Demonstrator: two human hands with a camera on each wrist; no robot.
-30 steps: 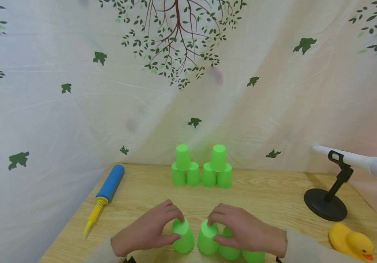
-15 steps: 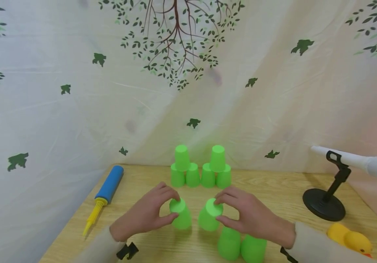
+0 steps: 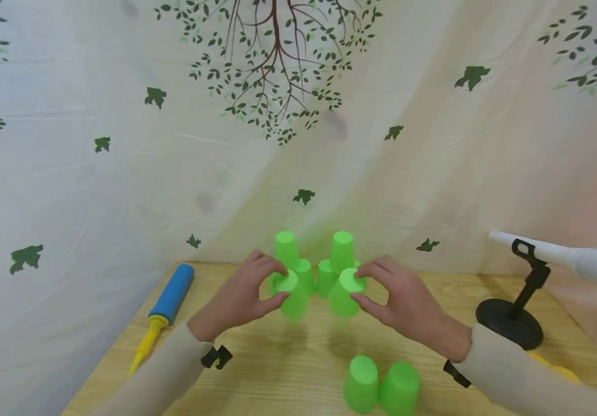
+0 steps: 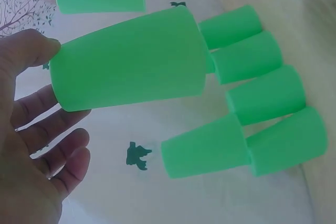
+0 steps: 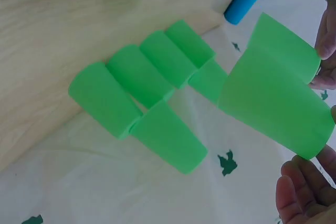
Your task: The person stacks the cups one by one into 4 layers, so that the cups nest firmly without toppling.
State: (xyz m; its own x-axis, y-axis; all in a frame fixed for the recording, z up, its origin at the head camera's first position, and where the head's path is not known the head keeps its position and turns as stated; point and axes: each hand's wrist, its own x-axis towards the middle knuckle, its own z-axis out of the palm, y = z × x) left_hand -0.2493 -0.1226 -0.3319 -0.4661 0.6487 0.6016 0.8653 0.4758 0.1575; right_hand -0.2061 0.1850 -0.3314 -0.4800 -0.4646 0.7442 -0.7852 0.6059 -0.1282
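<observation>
My left hand (image 3: 238, 297) pinches a green plastic cup (image 3: 295, 301) by its closed end, thumb on one side and fingertips on the other. Mirroring it, my right hand (image 3: 407, 303) pinches a second green cup (image 3: 345, 299) the same way. Both cups are upside down, slightly tilted and raised over the table. Behind them stand two small pyramids, each with one cup on top, the left top cup (image 3: 285, 245) and the right top cup (image 3: 342, 248). The held cups and fingers partly hide their bottom cups (image 3: 305, 276). Nearer me are two upturned cups side by side (image 3: 360, 388).
A blue and yellow hand pump (image 3: 171, 293) lies at the table's left. To the right, a white microphone (image 3: 563, 254) rests on a black stand (image 3: 508, 323). My right sleeve mostly covers a yellow rubber duck (image 3: 553, 365). A printed cloth (image 3: 225, 190) hangs behind the table.
Both hands have lifted their cups from the front row and carried them forward toward the pyramids. The other two front cups stay in place, now uncovered.
</observation>
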